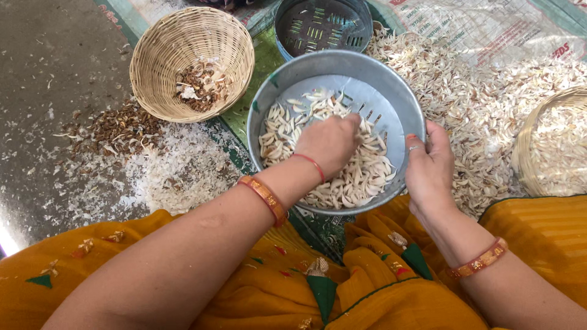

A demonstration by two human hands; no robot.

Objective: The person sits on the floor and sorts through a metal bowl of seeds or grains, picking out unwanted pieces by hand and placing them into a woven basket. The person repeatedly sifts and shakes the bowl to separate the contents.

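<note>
A round metal sieve pan (318,70) sits tilted on my lap, holding several pale peeled seed slivers (361,177). My left hand (330,143) reaches into the pan, fingers curled down among the slivers; whether it grips any is hidden. My right hand (430,168) grips the pan's right rim, thumb inside the wall. Both wrists wear orange bangles, and a red thread circles the left wrist.
A woven basket (159,55) with brown husks stands at the upper left. A second slotted metal sieve (324,24) lies behind the pan. A large heap of pale chaff (483,104) covers a printed sack at right, beside another basket (532,146). Husks and flakes (153,165) litter the floor.
</note>
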